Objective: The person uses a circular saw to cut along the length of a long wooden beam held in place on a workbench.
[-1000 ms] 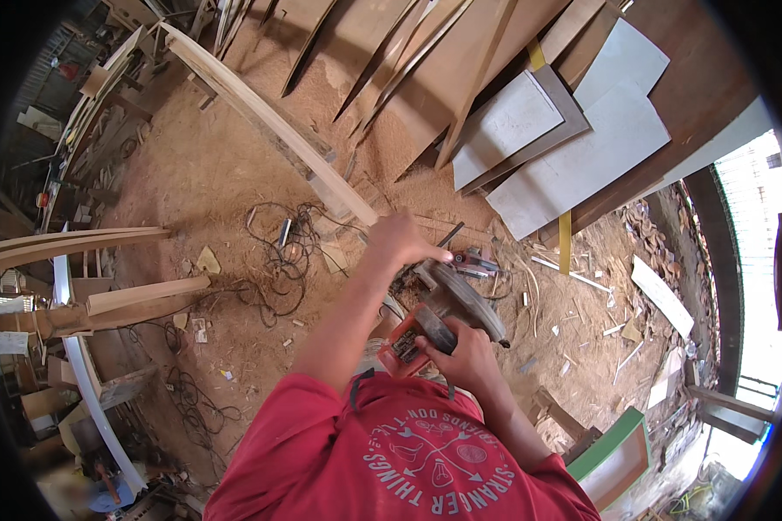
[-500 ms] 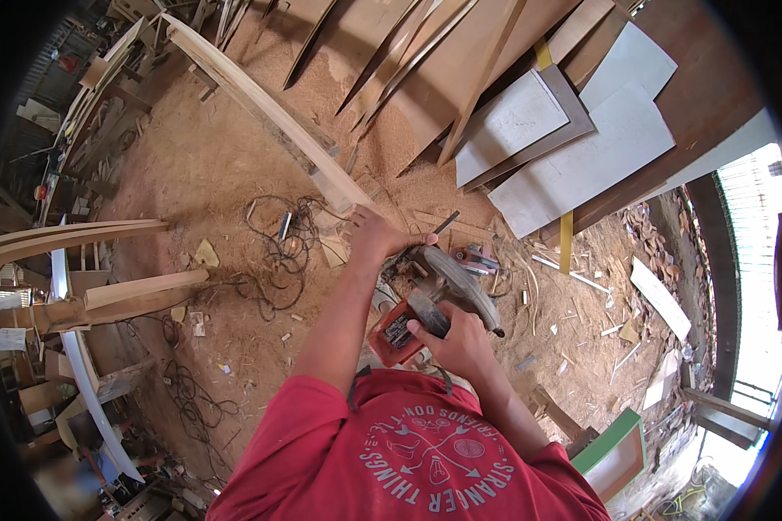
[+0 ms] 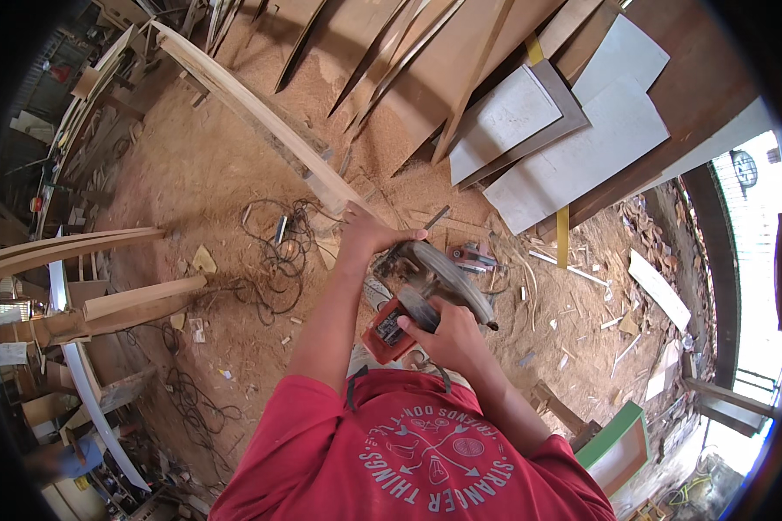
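Observation:
My left hand is closed over the near end of a long, pale wooden beam, its thumb stretched toward the saw. The beam runs from my hand to the far left. In my right hand is the rear handle of a circular saw with an orange-red motor housing and a grey, rounded blade guard. The saw is just in front of my body, right of the beam's end. Its blade edge is mostly hidden. A dark bar sticks out past my left thumb.
Sawdust and offcuts cover the ground. Tangled black cord lies to the left. A red power tool rests beyond the saw. Large panels lean at the far right. Curved wooden pieces jut in from the left. A green-edged box stands near right.
The whole view has shifted slightly. Both hands keep their grips on the beam and the saw, with little movement between them. At the lower left, a blurred blue shape has shifted.

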Demonstrator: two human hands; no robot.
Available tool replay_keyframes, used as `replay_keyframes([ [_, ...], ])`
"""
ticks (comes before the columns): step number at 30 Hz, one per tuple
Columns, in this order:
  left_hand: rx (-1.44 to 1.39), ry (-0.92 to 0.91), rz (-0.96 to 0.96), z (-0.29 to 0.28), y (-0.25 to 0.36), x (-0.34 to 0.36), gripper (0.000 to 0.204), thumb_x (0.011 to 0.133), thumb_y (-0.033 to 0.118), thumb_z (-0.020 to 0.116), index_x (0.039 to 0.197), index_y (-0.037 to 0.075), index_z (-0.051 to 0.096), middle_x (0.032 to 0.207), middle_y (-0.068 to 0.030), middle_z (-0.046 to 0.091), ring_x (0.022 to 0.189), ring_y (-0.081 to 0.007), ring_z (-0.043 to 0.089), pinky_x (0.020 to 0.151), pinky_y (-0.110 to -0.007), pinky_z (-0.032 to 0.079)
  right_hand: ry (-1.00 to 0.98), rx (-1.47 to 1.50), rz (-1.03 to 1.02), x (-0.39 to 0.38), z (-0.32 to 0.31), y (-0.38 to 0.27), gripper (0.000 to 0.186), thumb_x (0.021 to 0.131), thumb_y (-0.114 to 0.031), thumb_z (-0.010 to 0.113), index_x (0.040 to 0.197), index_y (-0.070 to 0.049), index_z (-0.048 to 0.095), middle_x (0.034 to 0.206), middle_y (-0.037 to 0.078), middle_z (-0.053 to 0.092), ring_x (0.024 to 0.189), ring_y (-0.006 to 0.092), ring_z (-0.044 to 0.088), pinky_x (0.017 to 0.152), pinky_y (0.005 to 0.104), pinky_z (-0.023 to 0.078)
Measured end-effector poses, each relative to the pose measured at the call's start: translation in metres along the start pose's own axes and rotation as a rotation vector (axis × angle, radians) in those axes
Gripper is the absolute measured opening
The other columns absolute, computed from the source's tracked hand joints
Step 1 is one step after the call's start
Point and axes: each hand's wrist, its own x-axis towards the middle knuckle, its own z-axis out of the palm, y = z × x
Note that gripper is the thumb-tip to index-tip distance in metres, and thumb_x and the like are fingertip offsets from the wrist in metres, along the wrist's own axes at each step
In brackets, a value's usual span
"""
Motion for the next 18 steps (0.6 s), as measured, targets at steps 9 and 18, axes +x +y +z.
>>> replay_keyframes([
  [9,0.025,-0.036,0.048,-0.020,-0.003,0.018,0.194,0.037,0.094,0.088,0.158,-0.025,-0.006,0.161,-0.0486,0.031,0.152,-0.0466,0.045,0.122,-0.041,0.043,-0.049,0.024,0.051,0.018,0.001,-0.011,0.075,0.089,-0.059,0.080,0.121,0.009,0.073,0.104,0.032,0.075,0.104,0.0477,0.074,0.093,0.0515,0.056],
  [18,0.082,-0.011,0.040,-0.038,-0.006,0.033,0.182,0.038,0.094,0.088,0.153,-0.031,0.021,0.153,-0.0484,0.044,0.146,-0.0469,0.053,0.119,-0.042,0.047,-0.075,0.001,-0.014,0.036,0.006,-0.021,0.073,0.094,-0.053,0.075,0.152,-0.010,0.061,0.109,0.030,0.076,0.104,0.0484,0.073,0.095,0.0528,0.058],
])
